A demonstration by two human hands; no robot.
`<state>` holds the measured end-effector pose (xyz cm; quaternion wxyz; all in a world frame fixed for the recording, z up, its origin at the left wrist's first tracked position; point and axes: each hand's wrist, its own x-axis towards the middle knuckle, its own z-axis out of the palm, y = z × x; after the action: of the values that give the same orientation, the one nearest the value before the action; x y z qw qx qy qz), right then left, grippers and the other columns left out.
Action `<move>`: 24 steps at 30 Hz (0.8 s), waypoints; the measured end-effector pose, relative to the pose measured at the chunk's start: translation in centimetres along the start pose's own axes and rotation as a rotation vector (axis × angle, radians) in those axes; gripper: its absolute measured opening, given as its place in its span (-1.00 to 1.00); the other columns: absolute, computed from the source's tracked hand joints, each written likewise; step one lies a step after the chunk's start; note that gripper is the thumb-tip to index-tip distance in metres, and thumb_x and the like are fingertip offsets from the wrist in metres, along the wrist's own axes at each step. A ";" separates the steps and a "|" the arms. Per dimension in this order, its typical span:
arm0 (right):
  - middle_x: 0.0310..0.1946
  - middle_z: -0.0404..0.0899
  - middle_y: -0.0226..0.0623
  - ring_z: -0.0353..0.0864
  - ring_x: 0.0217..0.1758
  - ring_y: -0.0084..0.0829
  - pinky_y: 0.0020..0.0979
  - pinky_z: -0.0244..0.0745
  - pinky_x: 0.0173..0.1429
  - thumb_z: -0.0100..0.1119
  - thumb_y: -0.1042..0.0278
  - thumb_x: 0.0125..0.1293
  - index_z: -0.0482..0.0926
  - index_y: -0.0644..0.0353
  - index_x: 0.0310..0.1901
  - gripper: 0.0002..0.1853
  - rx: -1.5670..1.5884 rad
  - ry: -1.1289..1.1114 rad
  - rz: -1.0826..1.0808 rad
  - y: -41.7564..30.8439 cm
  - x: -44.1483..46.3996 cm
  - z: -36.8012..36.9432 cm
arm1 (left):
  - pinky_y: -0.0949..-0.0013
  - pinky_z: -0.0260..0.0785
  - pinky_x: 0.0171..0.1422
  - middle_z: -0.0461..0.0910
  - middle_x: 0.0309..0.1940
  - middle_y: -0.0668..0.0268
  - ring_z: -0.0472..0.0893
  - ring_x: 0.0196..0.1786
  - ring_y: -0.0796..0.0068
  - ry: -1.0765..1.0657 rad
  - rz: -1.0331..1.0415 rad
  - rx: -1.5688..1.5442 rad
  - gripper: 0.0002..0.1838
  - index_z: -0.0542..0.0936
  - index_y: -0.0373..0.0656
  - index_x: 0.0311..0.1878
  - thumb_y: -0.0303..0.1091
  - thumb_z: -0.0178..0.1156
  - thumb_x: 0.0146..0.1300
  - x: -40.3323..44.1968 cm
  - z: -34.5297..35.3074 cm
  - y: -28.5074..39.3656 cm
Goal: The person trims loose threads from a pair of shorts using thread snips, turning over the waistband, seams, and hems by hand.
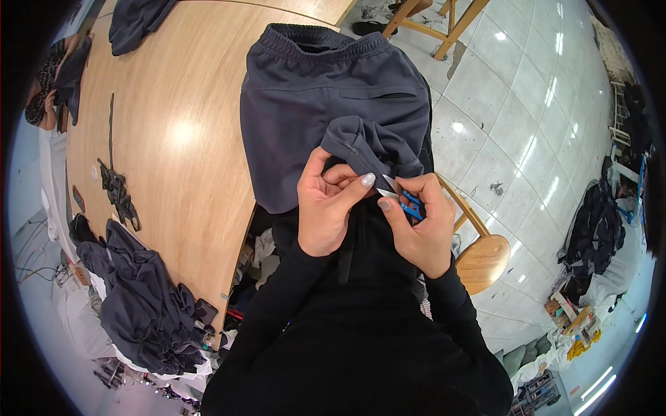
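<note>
Dark grey shorts [291,118] with a gathered elastic waistband lie over the table's right edge, one leg hem turned up towards me. My left hand [329,201] pinches that hem between thumb and fingers. In my right hand [427,222] is a small blue thread snipper [412,206], its pointed metal blades at the hem, close to my left thumb. Whether the blades touch a thread is too small to tell.
The wooden table [187,90] spans the left, with a dark fabric pile [142,298] and dark straps [118,194]. A round wooden stool [484,263] stands at the right on the tiled floor. Another person's hand [50,104] shows at far left.
</note>
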<state>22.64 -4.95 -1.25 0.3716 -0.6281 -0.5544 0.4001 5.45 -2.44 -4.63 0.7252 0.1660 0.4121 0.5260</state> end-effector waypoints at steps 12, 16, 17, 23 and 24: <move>-0.38 0.70 -0.25 0.65 -0.39 -0.48 -0.44 0.54 -0.23 0.69 0.42 0.31 0.64 0.28 -0.11 -0.67 0.000 0.032 -0.013 0.2 0.2 0.2 | 0.28 0.71 0.31 0.82 0.03 0.03 0.83 0.13 0.36 -0.065 0.004 0.002 -0.34 0.40 -0.30 0.50 -0.84 0.34 0.40 0.0 -0.2 0.1; -0.38 0.71 -0.23 0.66 -0.39 -0.47 -0.44 0.53 -0.23 0.69 0.42 0.32 0.65 0.28 -0.13 -0.69 -0.027 0.032 -0.027 0.1 0.3 0.1 | 0.28 0.72 0.31 0.81 0.04 0.04 0.83 0.13 0.37 -0.071 0.009 0.023 -0.34 0.40 -0.30 0.51 -0.82 0.35 0.40 0.0 -0.5 -0.1; -0.38 0.71 -0.22 0.66 -0.40 -0.47 -0.44 0.53 -0.23 0.68 0.42 0.32 0.65 0.28 -0.13 -0.69 -0.025 0.034 -0.024 0.0 0.3 0.1 | 0.28 0.72 0.30 0.81 0.04 0.05 0.83 0.13 0.37 -0.069 0.009 0.024 -0.34 0.40 -0.29 0.51 -0.82 0.35 0.41 -0.1 -0.5 -0.1; -0.39 0.73 -0.18 0.67 -0.41 -0.45 -0.43 0.52 -0.24 0.66 0.39 0.36 0.66 0.30 -0.16 -0.71 -0.032 0.057 -0.044 0.5 0.4 0.1 | 0.29 0.72 0.29 0.80 0.02 0.09 0.83 0.12 0.39 -0.034 -0.040 -0.014 -0.35 0.39 -0.30 0.52 -0.77 0.37 0.43 -0.3 0.3 0.4; -0.40 0.73 -0.17 0.67 -0.41 -0.44 -0.43 0.52 -0.24 0.66 0.38 0.37 0.65 0.30 -0.16 -0.71 -0.027 0.057 -0.035 0.4 0.4 0.0 | 0.30 0.72 0.30 0.80 0.02 0.09 0.83 0.12 0.39 -0.026 -0.055 -0.031 -0.35 0.39 -0.31 0.53 -0.76 0.37 0.44 -0.3 0.4 0.5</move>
<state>22.81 -4.56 -1.68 0.3859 -0.6343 -0.5597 0.3679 5.39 -2.44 -3.92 0.7471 0.1504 0.3988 0.5100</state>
